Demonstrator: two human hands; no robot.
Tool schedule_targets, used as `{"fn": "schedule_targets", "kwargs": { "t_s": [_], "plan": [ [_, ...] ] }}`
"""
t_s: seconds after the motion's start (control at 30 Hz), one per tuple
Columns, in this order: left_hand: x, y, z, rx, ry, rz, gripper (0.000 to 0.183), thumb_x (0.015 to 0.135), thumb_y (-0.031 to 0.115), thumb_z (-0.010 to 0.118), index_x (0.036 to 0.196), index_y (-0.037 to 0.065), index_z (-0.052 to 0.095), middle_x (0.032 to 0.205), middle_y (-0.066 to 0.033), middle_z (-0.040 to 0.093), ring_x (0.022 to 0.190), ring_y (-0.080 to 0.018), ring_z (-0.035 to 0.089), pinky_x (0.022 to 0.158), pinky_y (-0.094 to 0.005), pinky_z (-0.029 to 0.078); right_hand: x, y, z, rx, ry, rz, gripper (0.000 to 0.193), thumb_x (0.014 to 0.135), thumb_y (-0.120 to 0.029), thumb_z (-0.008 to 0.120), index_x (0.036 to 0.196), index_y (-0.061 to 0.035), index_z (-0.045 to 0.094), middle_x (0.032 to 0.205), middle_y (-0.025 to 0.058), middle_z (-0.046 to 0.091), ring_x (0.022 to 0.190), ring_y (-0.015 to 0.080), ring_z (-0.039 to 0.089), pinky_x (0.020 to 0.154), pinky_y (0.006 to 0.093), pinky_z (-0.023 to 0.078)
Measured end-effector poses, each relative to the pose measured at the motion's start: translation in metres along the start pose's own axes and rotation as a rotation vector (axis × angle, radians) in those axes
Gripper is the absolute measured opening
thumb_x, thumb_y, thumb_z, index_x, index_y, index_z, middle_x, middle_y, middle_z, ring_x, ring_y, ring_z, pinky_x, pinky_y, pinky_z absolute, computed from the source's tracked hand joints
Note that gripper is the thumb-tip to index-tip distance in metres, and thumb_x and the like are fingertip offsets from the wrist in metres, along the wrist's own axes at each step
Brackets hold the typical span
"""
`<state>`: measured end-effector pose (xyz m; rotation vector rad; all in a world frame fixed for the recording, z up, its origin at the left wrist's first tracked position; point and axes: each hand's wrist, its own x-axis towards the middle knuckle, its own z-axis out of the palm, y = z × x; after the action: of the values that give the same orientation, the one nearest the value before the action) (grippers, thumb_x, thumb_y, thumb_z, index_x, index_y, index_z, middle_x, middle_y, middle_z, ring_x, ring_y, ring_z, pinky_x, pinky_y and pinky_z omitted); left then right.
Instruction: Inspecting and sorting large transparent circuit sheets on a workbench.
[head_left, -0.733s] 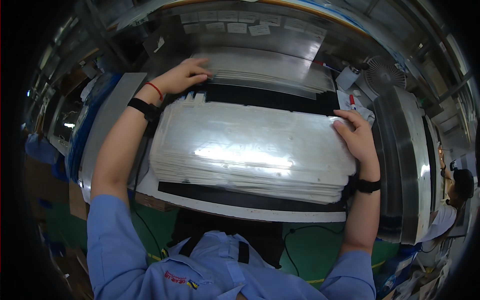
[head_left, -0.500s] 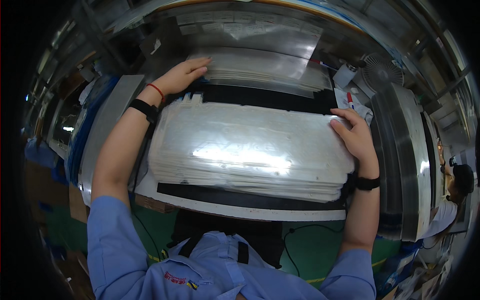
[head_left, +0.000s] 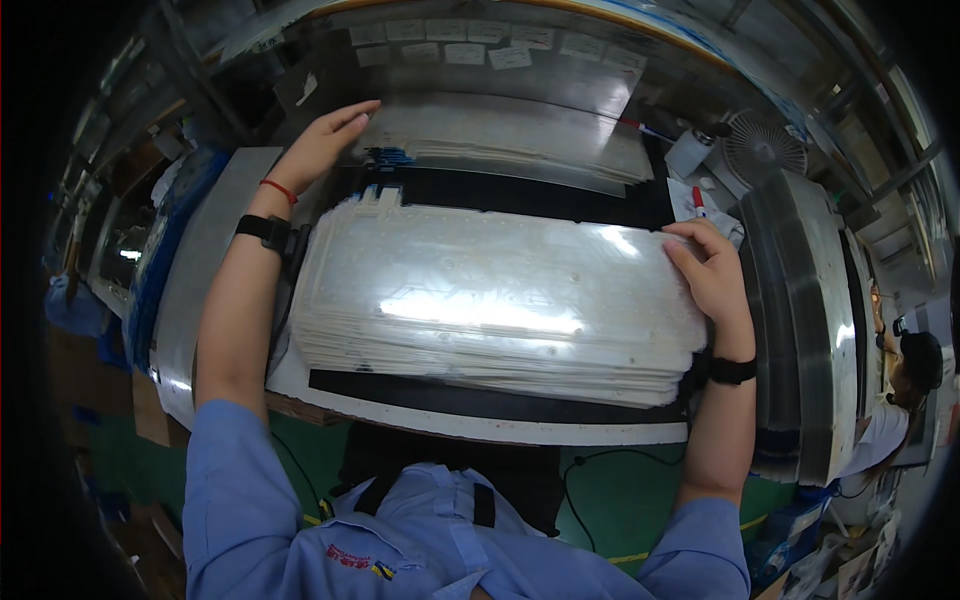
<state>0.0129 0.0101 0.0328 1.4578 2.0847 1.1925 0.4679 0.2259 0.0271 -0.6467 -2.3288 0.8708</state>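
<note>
A thick stack of thin, translucent plastic sheets (head_left: 480, 265) with faint traces and tab-like tails at its far left corner lies in front of me. My right hand (head_left: 712, 272) rests at its far right corner, thumb and forefinger apart on the top sheet; its other fingers are partly hidden. Behind it lies a second, lower stack of similar sheets (head_left: 520, 125) with dark blue tail ends at its left. My left hand (head_left: 330, 145) is by that stack's left end, fingers stretched out and holding nothing.
Both stacks lie on a black mat (head_left: 540, 197) on a white-edged table (head_left: 480, 428). Metal-grey panels (head_left: 215, 260) stand at left, more sheet piles (head_left: 810, 320) at right. A bottle (head_left: 688, 150), a fan (head_left: 765, 145) and a red marker (head_left: 698, 200) sit back right. Another person (head_left: 890, 420) is far right.
My left hand has moved left, off the left end of the back stack, uncovering its dark blue tails. My right hand stays at the front stack's corner.
</note>
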Motion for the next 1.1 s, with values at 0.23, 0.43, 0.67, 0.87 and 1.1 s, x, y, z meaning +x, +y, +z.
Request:
{"fn": "schedule_targets", "kwargs": {
  "t_s": [0.23, 0.43, 0.67, 0.87, 1.1],
  "plan": [
    [-0.013, -0.011, -0.015, -0.638, -0.036, -0.055, 0.046, 0.1, 0.034, 0.038, 0.129, 0.0, 0.047, 0.124, -0.0127, 0.056, 0.11, -0.0183, 0.056, 0.094, -0.0301, 0.046, 0.0, 0.006, -0.002, 0.24, 0.077, -0.057, 0.012, 0.083, -0.002, 0.063, 0.094, 0.0019, 0.064, 0.092, 0.0048, 0.06, 0.087, 0.0135, 0.055, 0.079, 0.0237, 0.041],
    [-0.022, -0.001, -0.003, -0.848, -0.186, -0.111, 0.046, 0.102, 0.037, 0.03, 0.115, -0.001, 0.053, 0.094, -0.0097, 0.064, 0.073, -0.0107, 0.062, 0.067, -0.0214, 0.054, 0.001, 0.023, -0.002, 0.268, 0.234, 0.04, 0.013, 0.087, -0.006, 0.062, 0.098, 0.0011, 0.064, 0.094, 0.0028, 0.061, 0.088, 0.0105, 0.055, 0.08, 0.0225, 0.041],
    [-0.028, 0.004, 0.002, -0.742, -0.277, -0.156, 0.041, 0.102, 0.035, 0.03, 0.108, 0.003, 0.054, 0.091, -0.0078, 0.066, 0.062, -0.0077, 0.06, 0.054, -0.0191, 0.049, 0.005, 0.026, 0.001, 0.21, 0.291, 0.145, 0.017, 0.087, -0.009, 0.063, 0.101, 0.0001, 0.065, 0.096, 0.0038, 0.063, 0.088, 0.0105, 0.056, 0.081, 0.0233, 0.042],
    [-0.027, -0.002, 0.005, -0.551, -0.323, -0.11, 0.024, 0.098, 0.024, 0.044, 0.103, 0.004, 0.057, 0.09, -0.0057, 0.067, 0.06, -0.005, 0.055, 0.052, -0.0157, 0.043, 0.004, 0.031, -0.001, 0.222, 0.308, 0.165, 0.017, 0.088, -0.011, 0.063, 0.101, 0.0001, 0.065, 0.096, 0.0037, 0.063, 0.088, 0.0106, 0.056, 0.08, 0.0225, 0.042],
    [-0.023, -0.01, 0.006, -0.606, -0.166, -0.109, 0.017, 0.095, 0.019, 0.053, 0.101, 0.004, 0.059, 0.085, -0.0012, 0.065, 0.057, -0.0018, 0.049, 0.051, -0.0148, 0.04, 0.007, 0.017, 0.004, 0.482, 0.373, 0.23, 0.019, 0.093, -0.014, 0.056, 0.105, 0.0, 0.063, 0.081, -0.0036, 0.057, 0.072, 0.0036, 0.048, 0.067, 0.0179, 0.037]
  ]
}}
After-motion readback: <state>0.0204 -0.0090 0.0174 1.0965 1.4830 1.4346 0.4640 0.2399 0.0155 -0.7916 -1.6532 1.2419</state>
